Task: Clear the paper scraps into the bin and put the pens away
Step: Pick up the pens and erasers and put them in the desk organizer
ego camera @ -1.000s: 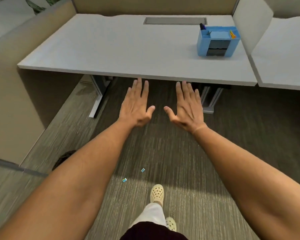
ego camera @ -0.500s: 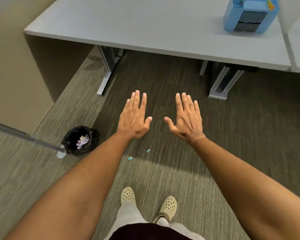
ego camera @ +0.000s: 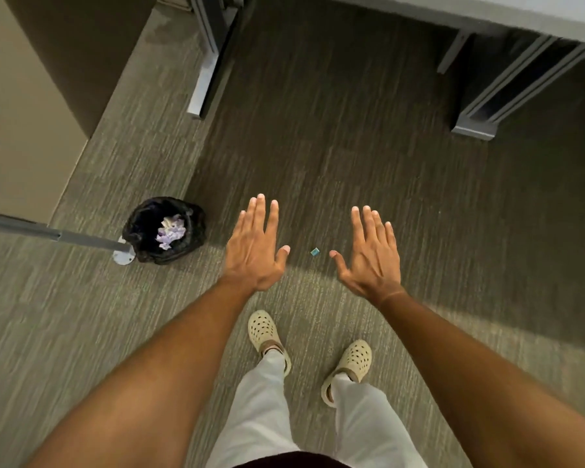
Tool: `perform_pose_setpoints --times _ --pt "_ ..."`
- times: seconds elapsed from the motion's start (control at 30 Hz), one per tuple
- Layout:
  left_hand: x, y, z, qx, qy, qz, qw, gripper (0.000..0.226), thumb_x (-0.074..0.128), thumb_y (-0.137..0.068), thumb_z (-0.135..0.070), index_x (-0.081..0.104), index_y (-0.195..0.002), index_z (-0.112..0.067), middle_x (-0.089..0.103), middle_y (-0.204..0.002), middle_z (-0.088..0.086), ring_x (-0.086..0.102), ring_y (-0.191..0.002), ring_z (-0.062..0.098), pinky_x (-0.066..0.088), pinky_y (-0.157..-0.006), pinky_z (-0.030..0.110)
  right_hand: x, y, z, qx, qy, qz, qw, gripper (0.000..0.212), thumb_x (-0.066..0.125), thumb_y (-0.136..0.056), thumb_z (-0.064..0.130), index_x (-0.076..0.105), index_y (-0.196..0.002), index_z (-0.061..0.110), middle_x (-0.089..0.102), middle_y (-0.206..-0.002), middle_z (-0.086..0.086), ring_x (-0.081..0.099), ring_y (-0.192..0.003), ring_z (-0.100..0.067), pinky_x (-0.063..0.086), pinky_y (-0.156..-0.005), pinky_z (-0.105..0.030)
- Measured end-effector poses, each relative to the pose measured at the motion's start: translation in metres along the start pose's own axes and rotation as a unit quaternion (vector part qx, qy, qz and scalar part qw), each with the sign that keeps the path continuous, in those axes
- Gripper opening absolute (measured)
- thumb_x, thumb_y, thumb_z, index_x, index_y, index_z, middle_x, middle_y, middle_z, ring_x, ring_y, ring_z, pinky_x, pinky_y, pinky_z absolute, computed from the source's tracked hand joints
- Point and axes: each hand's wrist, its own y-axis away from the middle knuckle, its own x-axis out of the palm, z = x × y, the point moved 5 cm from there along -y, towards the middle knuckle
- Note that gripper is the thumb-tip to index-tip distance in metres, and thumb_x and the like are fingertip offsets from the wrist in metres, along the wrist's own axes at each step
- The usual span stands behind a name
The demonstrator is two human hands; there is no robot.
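Head view looks straight down at 2 bare hands held out flat above the grey-green striped carpet (ego camera: 368, 157); the left hand (ego camera: 255, 248) has its palm turned down, its fingers straight and close together and its thumb set out to the side, and it grips nothing; the right hand (ego camera: 372, 255) is likewise palm down, fingers a little fanned, thumb out toward the other hand, and it too carries nothing. Between the 2 thumbs, on the carpet, lies 1 small teal paper scrap (ego camera: 314, 252), apart from both hands. Taking the small round bin with the black plastic liner (ego camera: 139, 231) as the landmark: the left hand hovers just to its right, the teal scrap lies farther right of it, and the right hand is farther right again; inside the bin sit crumpled pale purple and white paper scraps (ego camera: 171, 231); touching the bin's left side is the round foot of a grey metal rail (ego camera: 65, 236) that runs away to the left; beyond the bin, up the picture, stands a grey metal desk leg (ego camera: 203, 79), and a second grey desk support (ego camera: 487, 109) stands far to the right of that. Below the bin and to its right, the person's 2 cream perforated clogs (ego camera: 262, 331) stand on the carpet under pale trouser legs (ego camera: 260, 407); no pens are in sight.
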Motion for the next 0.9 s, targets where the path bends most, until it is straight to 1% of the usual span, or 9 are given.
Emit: perform_pose_setpoints --times 0.1,0.2,0.3,0.37,0.43,0.6,0.77,0.83,0.9 --pt "0.049 -0.01 0.027 0.006 -0.002 0.038 0.999 0.084 0.039 -0.093 -0.048 -0.006 -0.152 -0.008 -0.01 -0.159 0.021 -0.009 -0.148 0.031 0.005 -0.121 0.044 0.055 -0.01 0.009 0.026 -0.013 0.028 0.999 0.086 0.042 -0.087 0.055 0.007 -0.151 0.01 0.015 -0.157 -0.017 0.012 -0.146 -0.032 0.009 -0.119 -0.048" --pt "0.108 -0.022 0.046 -0.005 0.008 0.056 0.998 0.085 0.04 -0.092 -0.048 -0.004 -0.152 -0.008 -0.008 -0.159 0.019 -0.007 -0.148 0.03 0.006 -0.121 0.043 0.117 -0.022 0.013 0.024 -0.026 0.055 0.998 0.086 0.044 -0.085 0.053 0.01 -0.15 0.009 0.019 -0.156 -0.018 0.015 -0.144 -0.032 0.012 -0.118 -0.048" --pt "0.183 -0.041 0.059 -0.015 0.015 0.072 0.997 0.086 0.042 -0.092 -0.049 -0.004 -0.153 -0.008 -0.008 -0.16 0.018 -0.006 -0.148 0.029 0.006 -0.121 0.042 0.197 -0.043 0.01 0.008 -0.025 0.092 0.995 0.086 0.045 -0.084 0.049 0.009 -0.151 0.009 0.018 -0.156 -0.018 0.015 -0.145 -0.032 0.013 -0.118 -0.048" --pt "0.249 -0.062 0.067 -0.021 0.021 0.087 0.996 0.088 0.043 -0.092 -0.05 -0.004 -0.153 -0.008 -0.009 -0.16 0.018 -0.006 -0.148 0.029 0.005 -0.121 0.042 0.268 -0.063 0.003 -0.011 -0.017 0.12 0.993 0.088 0.047 -0.083 0.046 0.006 -0.151 0.008 0.014 -0.157 -0.018 0.013 -0.145 -0.031 0.011 -0.119 -0.047" --pt "0.297 -0.077 0.073 -0.027 0.016 0.089 0.996 0.087 0.042 -0.092 -0.051 -0.004 -0.153 -0.009 -0.008 -0.159 0.018 -0.006 -0.148 0.029 0.006 -0.121 0.043 0.318 -0.078 -0.001 -0.034 -0.006 0.135 0.99 0.09 0.048 -0.082 0.045 0.004 -0.15 0.008 0.012 -0.158 -0.018 0.012 -0.145 -0.031 0.01 -0.119 -0.046" --pt "0.445 -0.105 0.096 -0.064 0.025 0.109 0.992 0.084 0.037 -0.093 -0.051 -0.006 -0.152 -0.009 -0.009 -0.159 0.019 -0.008 -0.148 0.03 0.004 -0.121 0.044 0.463 -0.116 -0.02 -0.054 0.015 0.174 0.983 0.09 0.05 -0.082 0.043 0.004 -0.151 0.007 0.016 -0.156 -0.02 0.014 -0.144 -0.032 0.013 -0.118 -0.047" --pt "0.539 -0.129 0.124 -0.066 -0.008 0.114 0.991 0.084 0.035 -0.094 -0.052 -0.006 -0.152 -0.007 -0.007 -0.159 0.021 -0.006 -0.147 0.032 0.006 -0.12 0.045 0.558 -0.157 -0.04 -0.061 0.047 0.18 0.981 0.093 0.063 -0.079 0.036 0.008 -0.15 0.008 0.021 -0.153 -0.023 0.021 -0.141 -0.035 0.019 -0.115 -0.047" --pt "0.562 -0.136 0.133 -0.067 -0.011 0.116 0.991 0.084 0.035 -0.094 -0.052 -0.004 -0.152 -0.006 -0.005 -0.159 0.022 -0.004 -0.147 0.032 0.005 -0.12 0.044 0.584 -0.17 -0.046 -0.063 0.058 0.188 0.978 0.098 0.07 -0.076 0.033 0.01 -0.15 0.008 0.02 -0.155 -0.021 0.02 -0.142 -0.034 0.019 -0.115 -0.045" --pt "0.579 -0.142 0.14 -0.064 -0.006 0.112 0.992 0.084 0.036 -0.093 -0.051 -0.001 -0.152 -0.005 -0.003 -0.159 0.023 -0.002 -0.147 0.033 0.005 -0.119 0.044 0.608 -0.182 -0.053 -0.076 0.072 0.196 0.975 0.096 0.07 -0.079 0.022 0.008 -0.15 0.009 0.015 -0.157 -0.019 0.016 -0.144 -0.033 0.016 -0.116 -0.044"
